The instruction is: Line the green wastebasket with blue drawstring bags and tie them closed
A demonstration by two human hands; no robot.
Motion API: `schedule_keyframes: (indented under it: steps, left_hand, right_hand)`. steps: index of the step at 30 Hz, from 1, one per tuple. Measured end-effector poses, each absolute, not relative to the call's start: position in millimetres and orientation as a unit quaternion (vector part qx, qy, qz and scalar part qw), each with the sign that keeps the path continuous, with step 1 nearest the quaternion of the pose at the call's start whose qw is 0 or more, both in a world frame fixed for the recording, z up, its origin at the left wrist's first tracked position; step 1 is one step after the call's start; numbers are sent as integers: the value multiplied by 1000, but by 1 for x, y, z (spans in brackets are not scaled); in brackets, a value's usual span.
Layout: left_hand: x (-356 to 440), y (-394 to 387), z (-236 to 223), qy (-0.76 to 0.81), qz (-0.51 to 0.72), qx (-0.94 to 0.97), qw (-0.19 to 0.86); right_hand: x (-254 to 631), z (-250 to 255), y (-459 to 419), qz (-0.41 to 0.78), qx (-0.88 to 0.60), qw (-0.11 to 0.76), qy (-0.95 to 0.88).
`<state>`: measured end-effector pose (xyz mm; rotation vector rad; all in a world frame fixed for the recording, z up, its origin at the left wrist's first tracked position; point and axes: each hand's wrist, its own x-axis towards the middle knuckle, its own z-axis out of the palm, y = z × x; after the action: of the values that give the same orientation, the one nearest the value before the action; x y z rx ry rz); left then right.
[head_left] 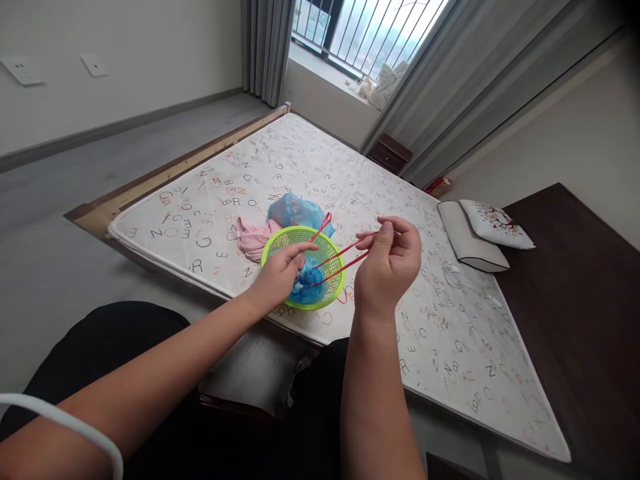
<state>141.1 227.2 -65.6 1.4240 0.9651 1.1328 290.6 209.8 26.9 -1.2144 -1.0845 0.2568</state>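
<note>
Head view looks down on a mattress with a green mesh basket near its middle. The left hand lies across the near side of the basket, its grip open and flat, with the fingers spread over the mesh. The right hand is just right of the basket, its grip closed on red chopsticks. Their tips reach over the basket toward a crumpled blue bag lying inside it. A further red tip rises past the far rim; whether it is a separate piece is hard to tell. A pink cloth and a second blue bag lie against the basket's far side.

Slick plastic could slide off the chopstick tips if they pinch it weakly. The mattress is soft, so uneven pressure from the left hand might tip the light basket and spill the bag. The tips also work close to those fingers.

Scattered letters on the mattress cover, such as G, R, N, E and Z, spell no clear word, and no brand can be read.
</note>
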Motion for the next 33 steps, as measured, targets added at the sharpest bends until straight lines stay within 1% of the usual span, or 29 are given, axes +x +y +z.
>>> schedule_keyframes:
  steps: [3,6,8,12,16,18,20,24,26,29,33]
  left_hand:
    - [139,229,-57,388,447,594,546]
    - [137,227,-46,340,405,636,563]
    - [137,224,-43,312,353,665,580]
    - [142,220,-46,255,248,732,581]
    - [144,224,-55,238,198,740,597]
    - [143,227,-60,252,215,710,622]
    - [140,230,-63,269,249,661,655]
    - [136,236,-70,305,327,557,700]
    - [136,240,-72,320,363,522,702]
    - [136,248,-73,343,401,475,704]
    - [135,254,-73,380,419,415,712]
  right_hand:
    - [289,26,211,181,-498,690,-493]
    - [286,23,212,289,-456,673,-505]
    - [283,21,212,338,-441,659,-507]
    - [277,18,209,379,-437,620,-530]
    - [281,17,210,373,-447,562,-587]
    - [290,16,212,341,-478,525,-616]
    - [301,14,214,316,-524,469,-637]
    - [322,13,216,326,-577,331,-671]
    - [328,15,215,316,-585,286,-690]
    - [333,17,212,298,-595,264,-699]
    - [332,13,213,306,-601,246,-696]
